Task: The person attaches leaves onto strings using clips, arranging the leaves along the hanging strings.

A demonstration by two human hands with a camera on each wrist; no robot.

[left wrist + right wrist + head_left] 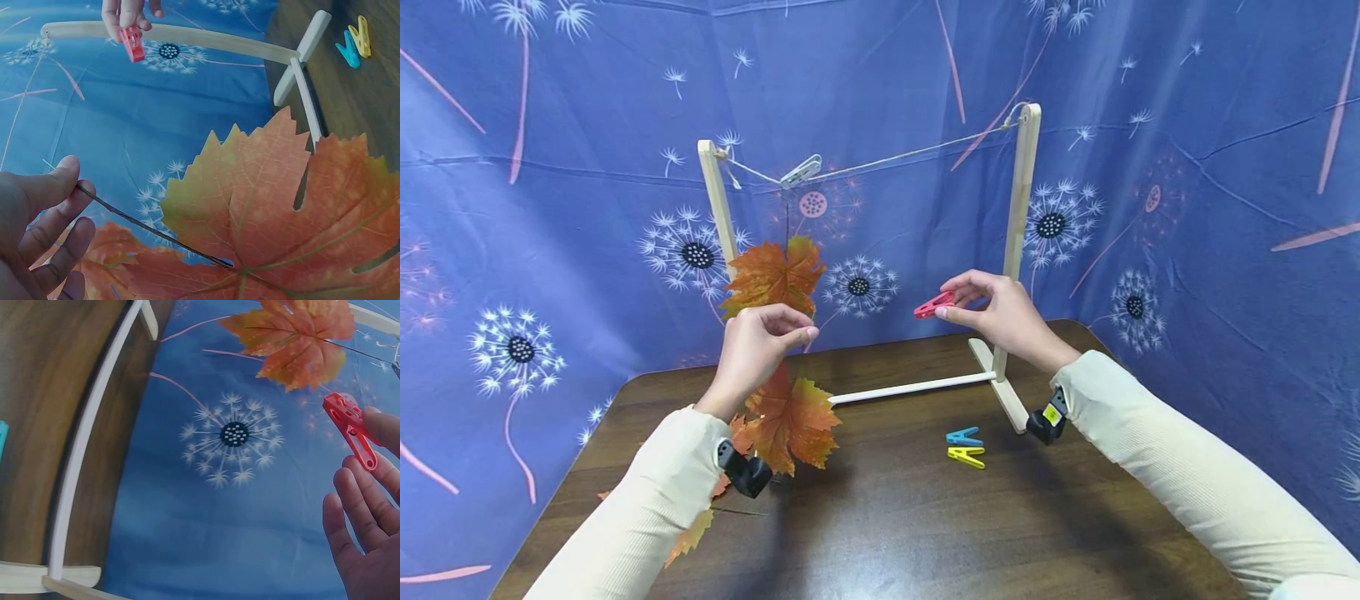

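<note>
On the right wrist's camera (1043, 427) I see a yellow sticker (1051, 414), its mark too small to read. Below my right hand (996, 312), a blue clothespin (962, 437) and a yellow clothespin (967, 457) lie on the bench (887, 517). My left hand (754, 348) partly screens a hanging leaf (778, 277) under a white clothespin (801, 171). Held above the bench, my left hand pinches the stem (150, 226) of a maple leaf (797, 423) below it; my right pinches a red clothespin (934, 305).

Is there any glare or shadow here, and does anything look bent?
Head view: pale glare on the table, soft shadows either side; left wrist view: the wooden post looks bowed, probably lens distortion; right wrist view: the white rod curves slightly.
</note>
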